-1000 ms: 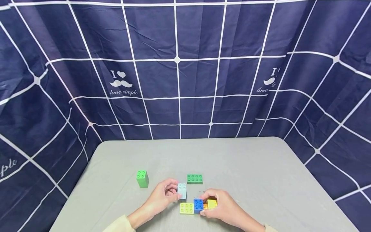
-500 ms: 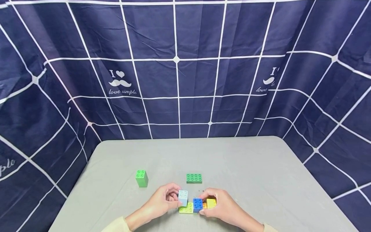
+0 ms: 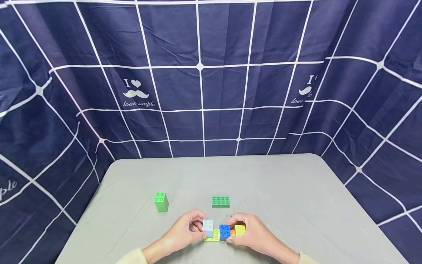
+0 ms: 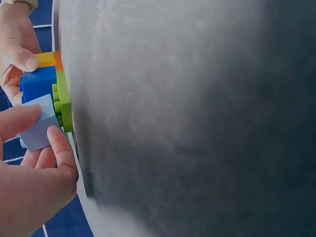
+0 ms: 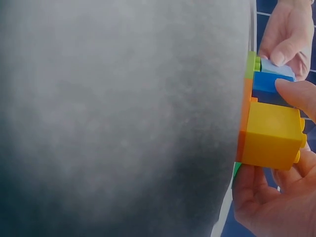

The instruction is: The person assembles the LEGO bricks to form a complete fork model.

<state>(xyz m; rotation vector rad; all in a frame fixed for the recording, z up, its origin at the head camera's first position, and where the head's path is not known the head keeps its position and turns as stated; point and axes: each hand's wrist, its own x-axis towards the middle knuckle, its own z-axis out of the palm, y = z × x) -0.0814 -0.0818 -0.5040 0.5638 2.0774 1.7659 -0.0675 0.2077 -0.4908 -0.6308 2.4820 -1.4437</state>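
Note:
My left hand (image 3: 184,228) pinches a light blue toy building brick (image 3: 208,227) between thumb and fingers. That brick stands over the left end of a lime green flat brick (image 3: 216,235); in the left wrist view it looks tilted against the studs (image 4: 57,106). With thumb and fingers, my right hand (image 3: 253,231) grips a blue brick (image 3: 225,232), mounted right beside it. An orange flat brick (image 5: 243,116) continues the row to the right and carries a yellow brick (image 5: 272,136), partly hidden by the right hand in the head view.
A dark green flat brick (image 3: 220,202) lies on the grey table (image 3: 280,190) beyond the hands. Further left stands a tall bright green brick (image 3: 161,202). A dark blue curtain (image 3: 178,88) with white grid lines hangs around the table's back and sides.
My left hand has brought the light blue brick towards me, from behind the row to over the lime brick's left end, then slightly further left. The right hand stays on the blue brick.

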